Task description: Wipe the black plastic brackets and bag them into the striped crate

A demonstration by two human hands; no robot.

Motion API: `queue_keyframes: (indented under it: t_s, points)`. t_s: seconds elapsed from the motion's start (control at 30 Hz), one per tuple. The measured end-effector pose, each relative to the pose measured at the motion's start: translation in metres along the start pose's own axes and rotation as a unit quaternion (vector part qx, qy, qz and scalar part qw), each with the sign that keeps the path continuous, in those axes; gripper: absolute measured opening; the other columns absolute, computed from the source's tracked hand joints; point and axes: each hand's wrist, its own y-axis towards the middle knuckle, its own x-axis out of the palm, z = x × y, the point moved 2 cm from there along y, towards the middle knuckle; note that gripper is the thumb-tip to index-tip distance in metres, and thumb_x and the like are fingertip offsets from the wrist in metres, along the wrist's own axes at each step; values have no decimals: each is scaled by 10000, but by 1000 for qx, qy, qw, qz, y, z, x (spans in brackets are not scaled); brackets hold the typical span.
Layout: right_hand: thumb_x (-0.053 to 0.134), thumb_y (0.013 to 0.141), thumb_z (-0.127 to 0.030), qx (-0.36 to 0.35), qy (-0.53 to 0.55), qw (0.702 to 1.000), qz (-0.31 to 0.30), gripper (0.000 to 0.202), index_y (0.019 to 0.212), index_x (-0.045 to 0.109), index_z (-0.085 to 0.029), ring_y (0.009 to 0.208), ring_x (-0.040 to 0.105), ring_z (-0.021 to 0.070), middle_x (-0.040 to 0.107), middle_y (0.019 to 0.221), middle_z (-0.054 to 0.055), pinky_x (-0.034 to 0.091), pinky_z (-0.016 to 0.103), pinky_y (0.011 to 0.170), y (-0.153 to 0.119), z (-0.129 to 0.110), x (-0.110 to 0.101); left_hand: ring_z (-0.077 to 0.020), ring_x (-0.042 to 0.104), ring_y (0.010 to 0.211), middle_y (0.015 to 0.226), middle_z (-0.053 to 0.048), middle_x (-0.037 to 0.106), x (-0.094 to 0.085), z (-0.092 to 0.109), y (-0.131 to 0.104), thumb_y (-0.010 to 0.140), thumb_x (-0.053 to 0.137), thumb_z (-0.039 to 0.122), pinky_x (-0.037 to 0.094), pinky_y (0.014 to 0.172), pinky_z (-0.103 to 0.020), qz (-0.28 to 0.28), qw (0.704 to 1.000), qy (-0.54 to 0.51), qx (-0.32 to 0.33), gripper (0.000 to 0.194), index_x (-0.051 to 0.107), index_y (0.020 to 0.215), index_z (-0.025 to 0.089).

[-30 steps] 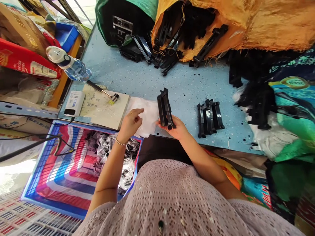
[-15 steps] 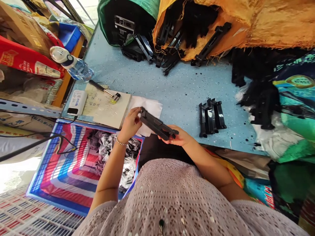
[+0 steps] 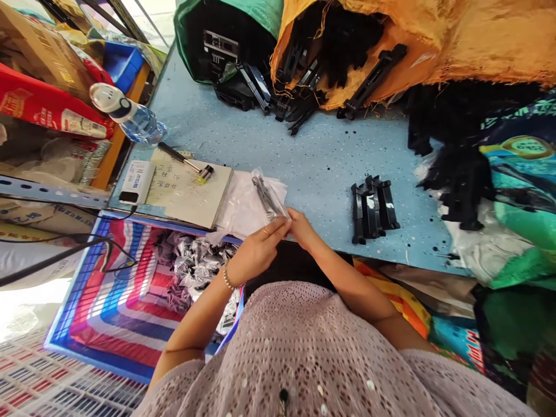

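Observation:
A black plastic part (image 3: pixel 264 196) sits inside a clear plastic bag (image 3: pixel 257 175), tilted over the front edge of the table. My left hand (image 3: pixel 257 253) is closed on the near end of this bag, its fingers stretched along the edge. My right hand (image 3: pixel 303 228) pinches the same end from the right, its fingertips meeting those of the left. The fingers hide the bag's near edge. Beneath the bag lies a stack of flat clear bags (image 3: pixel 234 211). To the right, several similar black parts (image 3: pixel 374 209) lie side by side on the blue table (image 3: pixel 319 168).
A green sack (image 3: pixel 185 49) and an orange sack (image 3: pixel 460 40) spill black parts at the back. A hammer-like tool (image 3: pixel 186 161) lies on a pad (image 3: pixel 219 191), near a water bottle (image 3: pixel 141 121). At lower left, a blue crate (image 3: pixel 65 330) holds bagged parts.
The black part, bare in both hands before, is now inside a clear bag. My left hand has moved right and nearer to me; the two hands have come together at the bag's end.

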Motion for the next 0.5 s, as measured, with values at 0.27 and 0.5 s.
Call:
queue_keyframes:
  t_s: [0.27,0.5]
  points:
    - [586,951,-379,-78,-176,968,-163,392,1316,636,-244,998,707,202,726,1183,77,580,408,922,-58,-28,-24,-216,686,1204,1295,-68,710,-74,34,-54,978,597,211,597,1052,-410,-36,992,-67,-98,472,578,1433,335]
    - [505,992,-274,-26,-660,696,281,358,1276,641,-103,1092,670,369,655,1209,237,540,530,904,-94,-69,-135,-193,643,564,621,-21,661,-47,-77,-187,810,716,296,565,621,-348,-275,813,-120,-499,119,740,772,186]
